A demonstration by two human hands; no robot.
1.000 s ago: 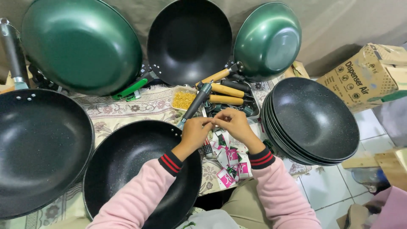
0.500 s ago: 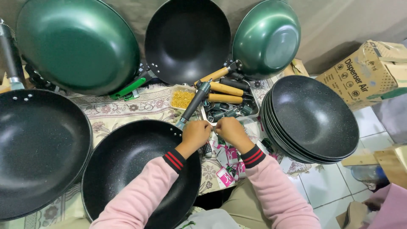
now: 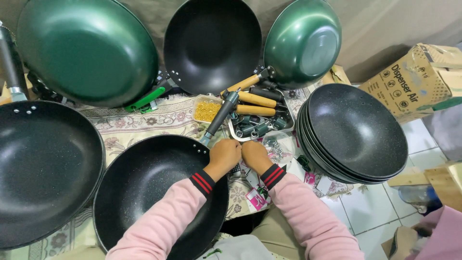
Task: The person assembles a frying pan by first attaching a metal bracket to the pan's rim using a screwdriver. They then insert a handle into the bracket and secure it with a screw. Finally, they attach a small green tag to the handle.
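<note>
A black speckled wok (image 3: 154,192) lies on the patterned cloth in front of me, and its dark grey handle (image 3: 220,117) points up and to the right. My left hand (image 3: 224,155) is curled over the wok's rim where the handle joins. My right hand (image 3: 255,155) is curled too and pressed against the left one, just right of the rim. Both hands show only their backs, so whatever the fingers hold is hidden. A small dark object (image 3: 236,169) shows just below the two hands.
A metal tray (image 3: 288,126) of wooden and dark handles and a small tub of yellow screws (image 3: 207,110) sit beyond the hands. A stack of black woks (image 3: 353,132) stands right, a large black pan (image 3: 41,163) left. Green woks (image 3: 86,50) (image 3: 302,42), a black wok (image 3: 211,43), and a cardboard box (image 3: 416,79) are behind.
My hands have drawn together, closer to me, at the wok's rim. The right hand has closed in against the left. The woks have not moved.
</note>
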